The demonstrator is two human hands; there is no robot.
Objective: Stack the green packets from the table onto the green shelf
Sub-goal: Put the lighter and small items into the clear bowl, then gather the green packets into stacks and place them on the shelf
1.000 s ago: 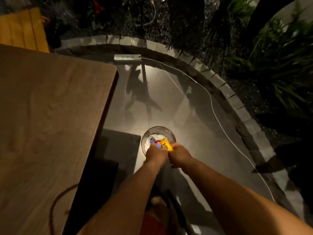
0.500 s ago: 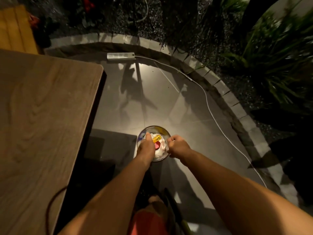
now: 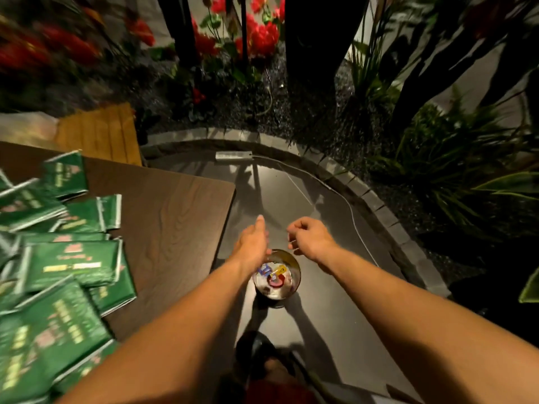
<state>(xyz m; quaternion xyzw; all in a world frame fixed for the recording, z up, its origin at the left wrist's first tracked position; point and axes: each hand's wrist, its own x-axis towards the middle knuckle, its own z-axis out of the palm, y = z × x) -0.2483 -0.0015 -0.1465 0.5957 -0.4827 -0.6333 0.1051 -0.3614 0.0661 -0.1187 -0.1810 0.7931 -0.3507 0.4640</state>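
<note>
On the table (image 3: 163,228), at its left side, green packets (image 3: 70,263) lie in a loose, overlapping heap (some blurred). Both hands hang off the table's right edge, above the grey floor (image 3: 291,199). The left hand (image 3: 252,247) has its fingers stretched forward, almost straight, and holds nothing. The right hand (image 3: 312,239) has loosely curled fingers, with nothing seen between them. Just below the hands, a small round bin (image 3: 277,279) stands on the floor, holding red, yellow and blue scraps. No shelf shows.
</note>
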